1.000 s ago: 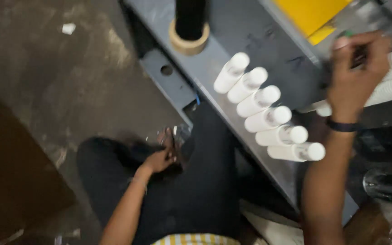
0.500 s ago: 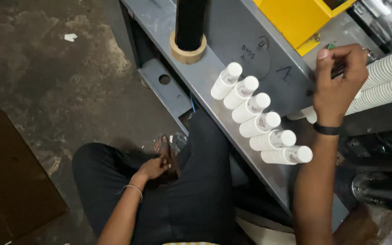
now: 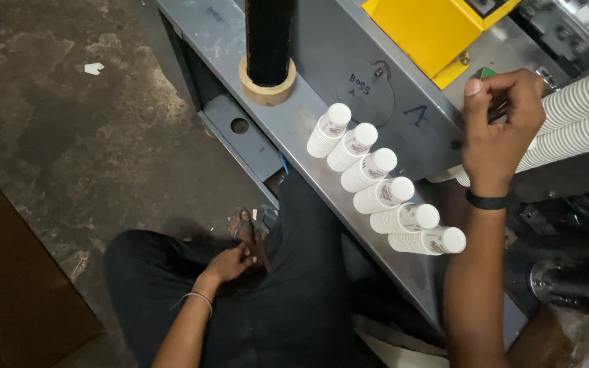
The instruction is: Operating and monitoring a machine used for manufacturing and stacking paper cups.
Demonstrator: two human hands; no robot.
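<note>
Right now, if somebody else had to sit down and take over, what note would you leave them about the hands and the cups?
Left hand: rests on the lap near a sandalled foot, holding nothing.
Right hand: raised at the machine, fingers closed around a small dark part beside the long rows of nested paper cups; what it grips is too hidden to tell.
Done: six short stacks of paper cups lie side by side in a diagonal row on the grey metal ledge.
Left: the long rows remain at the machine.
Also there: a tape roll on a black post, a yellow housing.
</note>
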